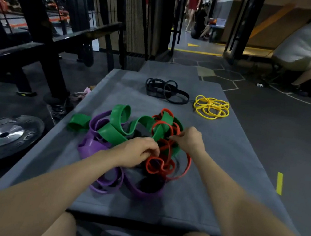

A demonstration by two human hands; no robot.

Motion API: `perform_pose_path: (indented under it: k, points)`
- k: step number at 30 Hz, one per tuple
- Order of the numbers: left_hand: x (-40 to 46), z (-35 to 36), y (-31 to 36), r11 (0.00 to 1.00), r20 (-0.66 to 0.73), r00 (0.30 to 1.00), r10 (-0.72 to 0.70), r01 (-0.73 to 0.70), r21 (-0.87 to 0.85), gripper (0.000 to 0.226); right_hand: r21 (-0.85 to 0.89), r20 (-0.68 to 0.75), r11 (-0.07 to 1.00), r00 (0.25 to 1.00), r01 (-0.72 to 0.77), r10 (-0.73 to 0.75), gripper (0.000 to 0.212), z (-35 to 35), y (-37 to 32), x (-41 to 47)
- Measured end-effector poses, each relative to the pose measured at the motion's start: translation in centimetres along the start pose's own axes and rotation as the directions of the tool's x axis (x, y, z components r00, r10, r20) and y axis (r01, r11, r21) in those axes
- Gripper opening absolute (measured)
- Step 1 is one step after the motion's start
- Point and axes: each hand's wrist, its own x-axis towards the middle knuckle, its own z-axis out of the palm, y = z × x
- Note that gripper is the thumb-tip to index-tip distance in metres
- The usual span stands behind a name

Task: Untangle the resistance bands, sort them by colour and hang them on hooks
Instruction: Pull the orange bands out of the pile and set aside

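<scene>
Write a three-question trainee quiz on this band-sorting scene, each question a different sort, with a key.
1. True or false: the yellow bands lie tangled with the green bands.
2. Multiple choice: which colour does the left hand grip at the tangle? A) yellow B) red C) cannot tell
3. Fill in: besides yellow, the colour already sorted into its own pile on the grey mat is ____.

Key
1. False: they sit apart, at the far right of the mat.
2. C: its fingers curl into the tangle beside the red bands, but what they hold is hidden.
3. Black: the black bands lie beside the yellow ones.
</scene>
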Motion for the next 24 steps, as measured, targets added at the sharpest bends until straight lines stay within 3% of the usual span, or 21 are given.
perform_pose_path:
  k: [3,7,12,16,21,24]
  points:
    - [0.6,-0.4,-0.6,0.996,-0.119,0.991,-0.062,0.054,-0.07,0.024,0.014,-0.041,0.999,0.998,-0.049,0.049,0.051,1.3,-0.5,0.4]
    - [2.0,-0.6,-0.8,0.937,-0.304,0.923,-0.234,0.131,-0.324,0.023,0.011,-0.02,0.997,0.997,-0.075,0.075,0.032,1.3,-0.5,1.0]
    - [3.5,-0.9,-1.1,0.893,-0.396,0.838,-0.375,0.211,-0.398,0.015,0.053,-0.096,0.987,0.985,0.15,-0.144,0.015,-1.6,-1.5,1.3]
    - [5.0,-2.2,0.3,0.859,-0.362,0.834,-0.417,0.23,-0.458,0.028,0.162,-0.017,0.957,0.971,0.24,-0.24,0.017,-4.7,-3.1,0.7]
    - [7.0,-4.0,2.9,0.818,-0.213,0.937,-0.277,0.114,-0.563,0.064,0.316,0.019,0.895,0.941,0.316,-0.339,0.012,-7.8,-5.2,-0.7]
    - [7.7,-5.3,4.0,0.865,-0.165,0.965,-0.205,0.099,-0.492,0.053,0.385,0.059,0.867,0.929,0.316,-0.365,0.008,-9.0,-5.4,-1.6]
